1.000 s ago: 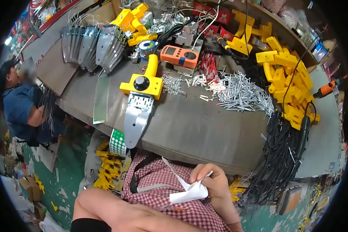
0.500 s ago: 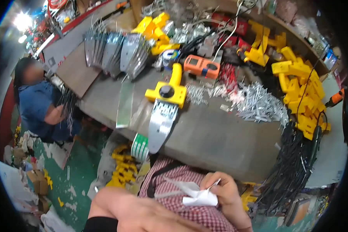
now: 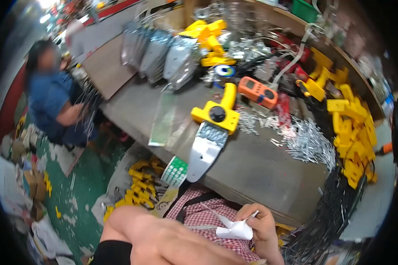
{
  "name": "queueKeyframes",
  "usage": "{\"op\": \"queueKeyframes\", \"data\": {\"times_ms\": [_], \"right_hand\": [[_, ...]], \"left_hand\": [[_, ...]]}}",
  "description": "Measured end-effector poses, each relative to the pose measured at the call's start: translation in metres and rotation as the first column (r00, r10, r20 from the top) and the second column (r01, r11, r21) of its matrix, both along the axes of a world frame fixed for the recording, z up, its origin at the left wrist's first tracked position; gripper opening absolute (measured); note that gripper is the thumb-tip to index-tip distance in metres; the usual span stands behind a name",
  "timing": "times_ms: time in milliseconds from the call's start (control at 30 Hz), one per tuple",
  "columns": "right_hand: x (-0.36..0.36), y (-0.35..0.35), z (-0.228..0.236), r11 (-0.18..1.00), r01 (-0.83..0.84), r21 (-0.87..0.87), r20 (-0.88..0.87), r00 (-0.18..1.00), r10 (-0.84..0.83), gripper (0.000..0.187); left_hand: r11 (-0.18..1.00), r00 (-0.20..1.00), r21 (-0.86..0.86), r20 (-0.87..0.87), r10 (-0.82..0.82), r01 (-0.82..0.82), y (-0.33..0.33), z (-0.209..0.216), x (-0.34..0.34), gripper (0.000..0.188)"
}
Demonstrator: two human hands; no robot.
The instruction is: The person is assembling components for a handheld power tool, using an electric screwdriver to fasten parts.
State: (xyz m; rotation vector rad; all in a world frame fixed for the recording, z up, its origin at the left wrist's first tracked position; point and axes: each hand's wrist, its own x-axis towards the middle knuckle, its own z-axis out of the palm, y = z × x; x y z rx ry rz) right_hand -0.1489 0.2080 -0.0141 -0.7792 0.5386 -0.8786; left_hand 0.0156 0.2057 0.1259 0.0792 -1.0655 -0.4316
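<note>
My right hand (image 3: 262, 223) is closed with thumb and fingers pinching a folded piece of white paper (image 3: 234, 231) in front of the checked apron (image 3: 208, 207). My left hand (image 3: 181, 240) reaches across from the lower left, large and close, over a black sleeve. Its fingers run off the lower edge, so their hold is hidden. On the table ahead lies a yellow tool body (image 3: 217, 114) with a black knob and a handle. From it a grey tapered metal plate (image 3: 208, 148) points toward me. Beside its tip, a roll of green-and-white labels (image 3: 175, 171) sits at the table edge.
Bagged grey plates (image 3: 179, 59) stand at the back left, near an orange meter (image 3: 258, 92). Silver metal pins (image 3: 311, 143), yellow parts (image 3: 351, 117) and black cables (image 3: 318, 225) crowd the right. Yellow parts (image 3: 141, 185) lie below the table. A person in blue (image 3: 53, 99) works at left.
The view has shifted, so the table things appear farther right and slightly lower. My right hand still pinches the white paper, and my left hand stays across the lower edge.
</note>
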Motion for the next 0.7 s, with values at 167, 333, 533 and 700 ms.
{"op": "queueKeyframes", "data": {"times_ms": [167,333,533,700], "right_hand": [[0.003,-0.011,0.003,0.998,0.059,0.017,-0.005,0.998,-0.059,0.022],[0.017,-0.022,0.002,0.998,0.042,-0.056,-0.019,0.999,-0.043,0.022],[0.014,-0.023,-0.006,0.996,0.09,-0.024,-0.147,0.985,-0.092,0.025],[0.012,-0.031,-0.008,0.989,0.104,-0.101,-0.107,0.988,-0.114,0.027]], "left_hand": [[0.999,0.961,-0.032,0.276,0.025,-0.017,-0.013,0.012,0.046,0.062],[0.989,0.993,-0.132,0.108,-0.048,0.062,-0.017,-0.004,0.054,0.049],[0.715,0.616,0.127,0.418,-0.667,0.688,-0.02,-0.007,0.089,0.044],[0.049,-0.107,-0.305,-0.474,-0.874,0.951,0.0,-0.024,0.009,0.062]]}}
